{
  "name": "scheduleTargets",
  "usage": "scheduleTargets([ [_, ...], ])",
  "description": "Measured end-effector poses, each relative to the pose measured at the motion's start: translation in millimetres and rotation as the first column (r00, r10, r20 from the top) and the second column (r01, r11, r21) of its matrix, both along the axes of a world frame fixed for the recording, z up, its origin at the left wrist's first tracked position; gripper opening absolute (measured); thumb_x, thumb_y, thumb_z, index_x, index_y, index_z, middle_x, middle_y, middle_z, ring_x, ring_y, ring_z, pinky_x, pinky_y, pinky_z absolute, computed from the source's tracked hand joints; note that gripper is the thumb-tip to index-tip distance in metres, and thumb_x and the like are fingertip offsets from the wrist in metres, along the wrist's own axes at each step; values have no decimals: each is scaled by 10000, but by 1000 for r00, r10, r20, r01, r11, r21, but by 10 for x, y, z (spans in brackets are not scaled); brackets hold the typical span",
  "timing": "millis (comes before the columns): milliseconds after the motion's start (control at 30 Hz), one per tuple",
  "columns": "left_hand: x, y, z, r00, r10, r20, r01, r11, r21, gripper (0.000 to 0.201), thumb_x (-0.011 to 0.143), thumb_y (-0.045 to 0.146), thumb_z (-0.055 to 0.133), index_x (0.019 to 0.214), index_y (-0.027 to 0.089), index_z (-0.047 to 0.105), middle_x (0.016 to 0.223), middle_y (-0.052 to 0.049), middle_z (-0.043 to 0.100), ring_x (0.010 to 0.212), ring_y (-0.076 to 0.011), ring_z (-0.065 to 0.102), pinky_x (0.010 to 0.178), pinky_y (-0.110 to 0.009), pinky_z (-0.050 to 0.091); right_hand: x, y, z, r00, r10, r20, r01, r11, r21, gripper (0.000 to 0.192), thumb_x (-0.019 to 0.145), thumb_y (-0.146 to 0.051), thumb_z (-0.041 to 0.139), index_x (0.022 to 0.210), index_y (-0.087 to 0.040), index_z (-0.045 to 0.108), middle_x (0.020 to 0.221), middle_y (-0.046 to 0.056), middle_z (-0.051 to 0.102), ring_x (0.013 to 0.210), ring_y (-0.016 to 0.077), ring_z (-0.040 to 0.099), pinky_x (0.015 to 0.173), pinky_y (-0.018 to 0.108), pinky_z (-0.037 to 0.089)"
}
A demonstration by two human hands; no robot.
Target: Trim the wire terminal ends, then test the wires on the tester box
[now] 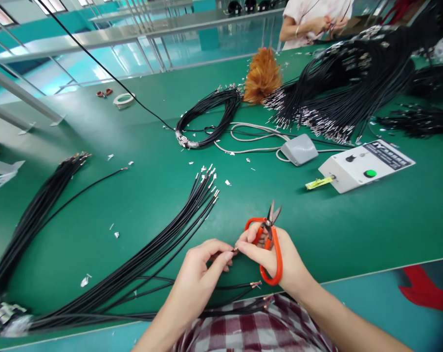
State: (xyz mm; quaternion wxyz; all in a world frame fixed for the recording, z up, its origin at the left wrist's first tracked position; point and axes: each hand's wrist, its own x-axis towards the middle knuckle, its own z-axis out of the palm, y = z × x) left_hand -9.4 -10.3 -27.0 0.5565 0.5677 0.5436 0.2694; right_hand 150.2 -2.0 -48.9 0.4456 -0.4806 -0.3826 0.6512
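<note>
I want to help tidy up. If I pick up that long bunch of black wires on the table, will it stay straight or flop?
Probably flop: the black wires already curve across the green table, so they bend easily. The loose ends fan apart, so a few may slip out. They look thin, so likely light.

— What can't you make out?
— The small piece pinched between the left hand (203, 264) and the right hand (269, 254): fingertips cover it.
— The scissors (269, 244)?
— Their orange loops are partly hidden by fingers.
— Elsewhere?
— At top right the co-worker (313, 19) is cut off above the chest; the control box (361, 166) label is too small to read.
</note>
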Motion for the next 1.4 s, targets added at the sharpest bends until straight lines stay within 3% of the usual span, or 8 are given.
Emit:
scheduleTargets([
  [133,5,15,18,980,160,116,-141,977,-160,169,799,313,608,734,158,592,503,37,531,407,-91,481,428,-205,359,91,8,20,999,36,17,-37,996,78,345,762,-503,648,737,-175,543,697,-5,590,630,114,553,606,242,417],
  [200,5,14,31,966,227,127,-202,961,-187,205,786,342,623,715,158,569,451,52,506,353,-76,450,375,-181,303,166,-22,33,982,185,23,-187,974,128,501,855,-615,436,723,-155,583,605,7,577,542,107,527,529,234,370],
  [333,-9,17,55,956,255,143,-223,952,-210,248,773,370,637,681,157,552,402,56,491,314,-70,435,331,-161,246,260,-104,48,819,571,-59,-571,821,30,679,850,-698,302,611,-130,587,454,9,531,391,95,494,429,204,340],
  [433,-17,20,57,949,263,174,-224,951,-214,234,780,360,634,704,153,556,395,57,498,315,-66,431,342,-159,257,248,-117,56,703,703,-110,-710,701,-60,704,841,-715,295,582,-122,573,424,-8,492,351,78,480,385,170,322],
  [500,-20,17,58,950,255,179,-217,953,-209,226,790,354,625,720,149,563,384,53,505,313,-62,417,350,-159,260,224,-101,61,666,734,-134,-746,659,-96,717,843,-718,274,566,-123,563,407,-17,473,338,71,473,369,156,320],
  [900,-68,-22,57,929,266,259,-207,950,-234,225,779,342,656,711,140,585,509,39,538,339,-40,421,371,-169,226,212,-18,-8,585,741,-331,-803,587,-106,777,790,-793,195,503,-149,520,346,-52,395,244,46,340,287,176,241],
  [1233,-80,-17,81,916,270,295,-189,942,-276,240,779,337,660,691,133,571,569,14,577,336,-23,384,382,-183,208,235,-9,32,632,765,-128,-775,624,-94,709,787,-775,308,495,-157,496,342,-53,393,244,47,367,265,152,244],
  [1400,-78,-19,83,916,286,281,-209,939,-274,243,775,344,662,688,140,562,496,44,526,335,-26,372,385,-177,208,254,-46,5,646,728,-229,-752,658,-29,740,787,-784,275,481,-153,509,314,-55,371,238,49,355,278,161,257],
])
